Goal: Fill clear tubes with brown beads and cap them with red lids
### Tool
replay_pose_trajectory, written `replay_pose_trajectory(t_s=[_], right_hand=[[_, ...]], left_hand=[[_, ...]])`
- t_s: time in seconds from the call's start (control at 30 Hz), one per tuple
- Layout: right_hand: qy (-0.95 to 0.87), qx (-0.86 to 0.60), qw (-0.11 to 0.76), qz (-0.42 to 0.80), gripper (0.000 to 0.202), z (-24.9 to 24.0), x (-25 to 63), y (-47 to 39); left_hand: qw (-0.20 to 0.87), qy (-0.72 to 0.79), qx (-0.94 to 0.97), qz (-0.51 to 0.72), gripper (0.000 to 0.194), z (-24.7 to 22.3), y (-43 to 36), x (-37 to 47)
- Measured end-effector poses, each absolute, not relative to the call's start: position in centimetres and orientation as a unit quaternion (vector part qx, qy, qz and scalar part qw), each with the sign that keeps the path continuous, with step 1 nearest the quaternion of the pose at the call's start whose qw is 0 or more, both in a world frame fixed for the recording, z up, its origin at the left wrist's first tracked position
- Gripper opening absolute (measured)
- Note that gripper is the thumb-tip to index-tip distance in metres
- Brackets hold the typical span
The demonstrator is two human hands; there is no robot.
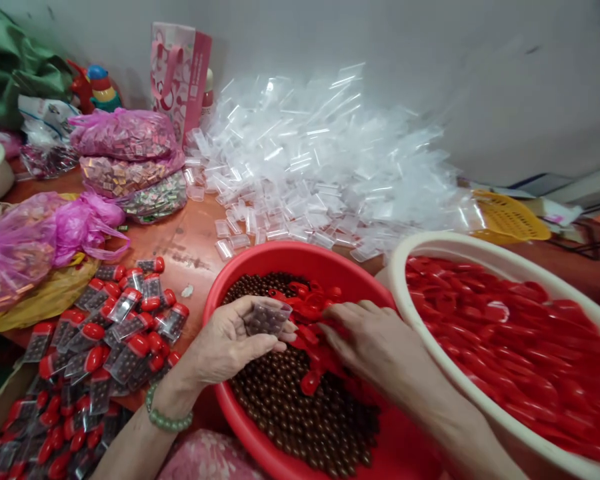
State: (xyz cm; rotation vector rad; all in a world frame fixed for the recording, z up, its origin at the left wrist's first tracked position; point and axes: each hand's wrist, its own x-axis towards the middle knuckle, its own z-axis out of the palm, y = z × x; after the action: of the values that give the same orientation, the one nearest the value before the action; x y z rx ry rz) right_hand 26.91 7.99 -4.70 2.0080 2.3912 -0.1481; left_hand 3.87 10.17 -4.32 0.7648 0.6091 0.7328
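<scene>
A heap of clear cases (320,160) lies behind a white basin (401,283) and a red basin (300,252); over the red one the right hand (365,327) curls, whether pinching anything I cannot tell, while the left hand (233,339) pinches a filled clear container (267,320) beside red caps (310,303), above brown balls (280,393)

A head-worn camera looks forward and down, close above left hand (233,340) and right hand (373,337), facing a wall (480,87)
</scene>
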Motion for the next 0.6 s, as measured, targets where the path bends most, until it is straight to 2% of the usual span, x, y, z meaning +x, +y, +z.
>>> replay_pose_trajectory(t_s=[0.13, 0.23, 0.3, 0.47, 0.6], right_hand=[[0.669, 0.647, -0.275, -0.240, 0.022, -3.6, 28.7, 7.0], [0.555, 0.632, -0.394, -0.370, 0.026, -3.3, 28.2, 6.6], [0.516, 0.603, -0.437, -0.424, 0.028, -3.3, 27.1, 6.6], [0.479, 0.550, -0.471, -0.497, 0.031, -3.5, 24.8, 6.9], [0.426, 0.523, -0.518, -0.526, 0.029, -4.0, 24.5, 6.7]], left_hand=[[0.826, 0.263, 0.357, 0.348, 0.044, -4.2, 10.0, 3.6], [0.830, 0.257, 0.363, 0.337, 0.042, -4.1, 9.7, 3.9], [0.823, 0.274, 0.357, 0.346, 0.040, -4.1, 9.5, 4.4], [0.764, 0.375, 0.377, 0.366, 0.031, -4.3, 8.5, 5.5], [0.776, 0.382, 0.363, 0.347, 0.039, -4.5, 7.7, 5.9]])
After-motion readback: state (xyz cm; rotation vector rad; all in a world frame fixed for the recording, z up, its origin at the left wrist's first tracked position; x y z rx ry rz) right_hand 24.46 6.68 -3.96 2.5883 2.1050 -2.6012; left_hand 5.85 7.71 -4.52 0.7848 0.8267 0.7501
